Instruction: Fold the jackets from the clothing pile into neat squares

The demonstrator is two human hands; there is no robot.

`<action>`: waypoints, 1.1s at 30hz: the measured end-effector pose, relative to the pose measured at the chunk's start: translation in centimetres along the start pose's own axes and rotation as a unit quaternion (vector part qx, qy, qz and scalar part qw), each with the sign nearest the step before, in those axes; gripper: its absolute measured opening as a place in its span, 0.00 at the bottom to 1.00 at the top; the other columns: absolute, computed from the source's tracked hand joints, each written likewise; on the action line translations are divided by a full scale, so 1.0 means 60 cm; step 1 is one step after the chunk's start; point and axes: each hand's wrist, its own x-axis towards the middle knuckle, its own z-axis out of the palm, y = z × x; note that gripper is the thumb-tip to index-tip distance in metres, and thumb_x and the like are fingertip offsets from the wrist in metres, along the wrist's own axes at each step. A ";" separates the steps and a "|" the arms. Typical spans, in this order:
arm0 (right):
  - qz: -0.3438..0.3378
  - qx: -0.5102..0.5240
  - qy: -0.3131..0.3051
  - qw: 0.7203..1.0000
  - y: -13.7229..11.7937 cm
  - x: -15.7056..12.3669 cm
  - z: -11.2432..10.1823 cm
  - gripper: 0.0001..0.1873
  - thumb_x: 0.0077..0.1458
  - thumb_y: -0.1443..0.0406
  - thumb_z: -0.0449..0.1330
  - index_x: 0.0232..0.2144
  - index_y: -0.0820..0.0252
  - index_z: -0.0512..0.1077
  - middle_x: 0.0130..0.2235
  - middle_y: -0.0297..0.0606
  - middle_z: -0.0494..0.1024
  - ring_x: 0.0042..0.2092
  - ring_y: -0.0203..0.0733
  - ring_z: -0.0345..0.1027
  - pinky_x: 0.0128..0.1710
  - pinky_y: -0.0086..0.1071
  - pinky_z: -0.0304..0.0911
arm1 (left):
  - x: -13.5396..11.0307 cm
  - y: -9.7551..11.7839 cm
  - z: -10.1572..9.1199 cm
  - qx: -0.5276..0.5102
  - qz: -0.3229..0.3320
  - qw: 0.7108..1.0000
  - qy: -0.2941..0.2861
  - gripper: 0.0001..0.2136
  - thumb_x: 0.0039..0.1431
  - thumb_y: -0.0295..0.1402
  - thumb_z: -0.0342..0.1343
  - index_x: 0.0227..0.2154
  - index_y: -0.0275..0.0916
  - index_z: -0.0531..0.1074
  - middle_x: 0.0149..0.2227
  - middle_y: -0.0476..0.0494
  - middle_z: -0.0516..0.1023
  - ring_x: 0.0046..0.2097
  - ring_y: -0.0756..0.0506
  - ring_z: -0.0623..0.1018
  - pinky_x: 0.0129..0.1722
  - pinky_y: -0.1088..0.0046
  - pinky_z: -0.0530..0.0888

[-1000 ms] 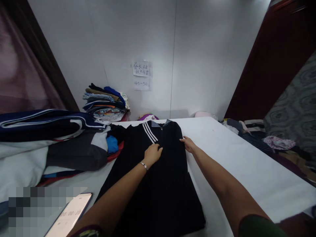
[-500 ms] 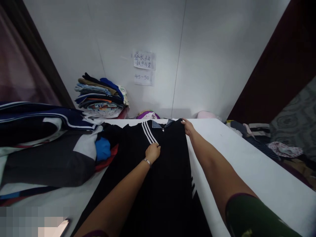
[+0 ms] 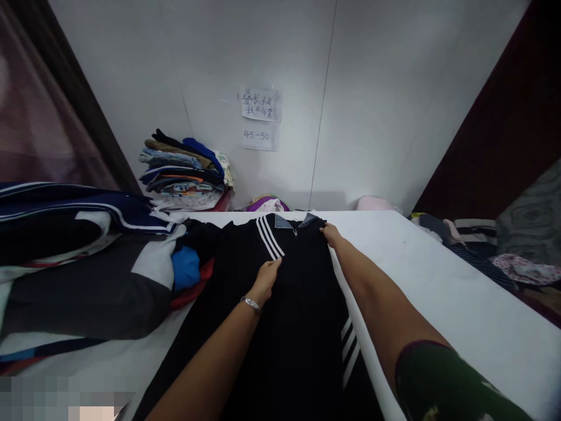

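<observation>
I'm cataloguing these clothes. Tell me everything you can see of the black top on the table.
The black top lies flat on the white table, grey collar farthest from the person, small zip at the neck. Three white stripes cross one shoulder; more show near its right edge lower down. The cloth looks soft and smooth. The left hand rests open on the chest; the right hand touches the shoulder edge.
</observation>
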 end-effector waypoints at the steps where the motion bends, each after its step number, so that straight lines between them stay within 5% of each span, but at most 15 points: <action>1: 0.006 -0.004 -0.005 1.000 0.001 -0.005 -0.001 0.31 0.50 0.68 0.62 0.57 0.59 0.63 0.43 0.40 0.78 0.37 0.38 0.72 0.36 0.31 0.68 | -0.003 0.001 -0.001 -0.013 -0.006 1.000 -0.005 0.14 0.56 0.42 0.57 0.37 0.35 0.72 0.36 0.40 0.80 0.35 0.46 0.79 0.33 0.71 0.75; 6: 0.041 -0.015 -0.023 0.999 -0.002 -0.053 -0.023 0.41 0.50 0.67 0.63 0.64 0.55 0.50 0.49 0.45 0.75 0.35 0.38 0.72 0.33 0.32 0.68 | -0.022 -0.001 -0.016 -0.076 -0.037 0.994 -0.070 0.17 0.54 0.44 0.59 0.39 0.36 0.72 0.32 0.42 0.79 0.30 0.46 0.78 0.29 0.72 0.74; 11: 0.083 -0.012 -0.056 0.995 -0.006 -0.152 -0.063 0.49 0.50 0.68 0.63 0.67 0.53 0.39 0.48 0.48 0.75 0.31 0.38 0.71 0.29 0.32 0.66 | -0.057 -0.010 -0.036 0.017 0.006 0.999 -0.040 0.26 0.54 0.43 0.59 0.53 0.37 0.66 0.34 0.43 0.77 0.32 0.49 0.77 0.29 0.76 0.72; 17: 0.108 -0.005 -0.103 0.989 0.025 -0.329 -0.109 0.50 0.48 0.67 0.63 0.67 0.51 0.40 0.40 0.41 0.77 0.31 0.40 0.70 0.26 0.31 0.65 | -0.092 -0.017 -0.038 0.147 0.070 0.987 0.007 0.35 0.50 0.36 0.63 0.60 0.38 0.58 0.41 0.41 0.76 0.35 0.47 0.76 0.32 0.75 0.72; 22: 0.091 -0.037 -0.114 0.989 0.046 -0.444 -0.125 0.53 0.41 0.71 0.65 0.66 0.51 0.45 0.31 0.33 0.75 0.28 0.39 0.68 0.21 0.28 0.61 | -0.112 -0.018 -0.015 0.139 0.066 0.988 0.022 0.33 0.50 0.33 0.63 0.59 0.38 0.60 0.37 0.42 0.76 0.29 0.50 0.74 0.26 0.77 0.69; 29: 0.036 -0.023 -0.039 0.998 0.023 -0.459 -0.161 0.48 0.37 0.75 0.57 0.63 0.56 0.53 0.22 0.25 0.68 0.22 0.32 0.59 0.20 0.25 0.54 | -0.142 -0.027 0.001 0.090 0.027 0.995 0.039 0.30 0.57 0.32 0.57 0.61 0.38 0.56 0.35 0.44 0.73 0.21 0.55 0.68 0.19 0.80 0.63; 33: 0.091 -0.040 -0.055 0.994 0.031 -0.480 -0.178 0.47 0.44 0.69 0.62 0.65 0.52 0.49 0.34 0.35 0.77 0.28 0.37 0.66 0.26 0.28 0.59 | -0.170 -0.029 -0.010 0.072 0.005 0.997 0.020 0.33 0.59 0.36 0.55 0.63 0.35 0.49 0.37 0.41 0.74 0.25 0.54 0.71 0.24 0.79 0.70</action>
